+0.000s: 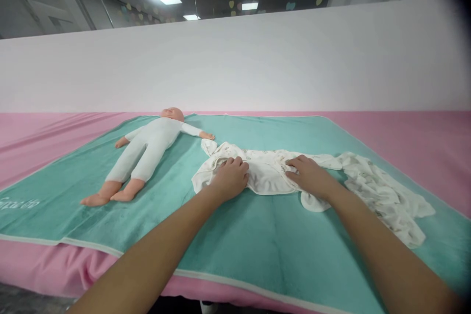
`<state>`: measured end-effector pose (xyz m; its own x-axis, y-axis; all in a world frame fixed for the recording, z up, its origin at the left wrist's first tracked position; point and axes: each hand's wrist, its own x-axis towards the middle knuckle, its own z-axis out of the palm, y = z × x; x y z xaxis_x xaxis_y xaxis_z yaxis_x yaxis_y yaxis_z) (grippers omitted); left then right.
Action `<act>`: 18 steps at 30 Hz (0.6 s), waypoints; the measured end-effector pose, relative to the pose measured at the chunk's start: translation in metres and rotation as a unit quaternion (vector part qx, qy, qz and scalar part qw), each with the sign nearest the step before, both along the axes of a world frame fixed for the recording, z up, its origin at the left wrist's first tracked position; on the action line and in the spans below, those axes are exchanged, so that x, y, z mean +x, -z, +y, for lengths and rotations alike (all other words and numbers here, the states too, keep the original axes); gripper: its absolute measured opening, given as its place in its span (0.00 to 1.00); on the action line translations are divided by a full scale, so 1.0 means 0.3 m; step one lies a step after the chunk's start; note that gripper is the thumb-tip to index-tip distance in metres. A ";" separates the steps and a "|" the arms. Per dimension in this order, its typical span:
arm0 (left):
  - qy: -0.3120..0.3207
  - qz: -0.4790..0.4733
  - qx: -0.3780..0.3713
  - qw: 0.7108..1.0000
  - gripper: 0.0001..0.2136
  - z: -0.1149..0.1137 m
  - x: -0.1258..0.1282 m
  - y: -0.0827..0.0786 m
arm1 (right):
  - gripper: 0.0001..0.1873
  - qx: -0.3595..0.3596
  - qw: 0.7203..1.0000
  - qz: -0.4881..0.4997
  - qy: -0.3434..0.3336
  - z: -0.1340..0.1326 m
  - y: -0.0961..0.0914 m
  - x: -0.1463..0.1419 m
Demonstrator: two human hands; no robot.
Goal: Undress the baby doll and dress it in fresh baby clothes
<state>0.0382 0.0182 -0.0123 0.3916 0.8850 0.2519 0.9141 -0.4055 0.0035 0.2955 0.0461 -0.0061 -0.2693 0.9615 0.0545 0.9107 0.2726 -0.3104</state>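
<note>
A white patterned baby garment (267, 176) lies spread on a teal towel (235, 240). My left hand (231, 176) rests on the garment's left part with its fingers curled into the cloth. My right hand (308, 172) presses on the middle of the garment with its fingers lying flat. A baby doll (147, 149) in a white bodysuit lies on its back at the towel's far left, apart from both hands. A second crumpled white patterned cloth (382, 196) trails off to the right of the garment.
The towel covers a pink sheet (415, 137) on a table whose front edge runs along the bottom. A white wall panel (235, 64) rises behind the table, with glass and ceiling lights above.
</note>
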 end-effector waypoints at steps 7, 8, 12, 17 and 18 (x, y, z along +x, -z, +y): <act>-0.007 0.004 -0.013 1.000 0.11 -0.004 0.003 -0.006 | 0.22 0.003 1.000 0.012 0.001 0.002 0.000 0.000; -0.006 0.004 -0.013 1.000 0.11 -0.005 0.002 -0.007 | 0.21 0.004 1.000 0.016 0.000 0.005 0.004 0.002; 0.001 -0.001 -0.012 1.000 0.10 -0.003 -0.002 -0.008 | 0.19 0.021 0.999 0.048 -0.006 0.020 0.015 0.010; -0.011 -0.007 -0.012 1.000 0.09 -0.006 0.003 -0.013 | 0.20 0.018 0.992 0.127 0.004 0.020 -0.006 0.014; -0.013 -0.009 -0.011 1.000 0.10 -0.009 0.005 -0.016 | 0.21 0.018 0.991 0.132 0.002 0.015 -0.013 0.015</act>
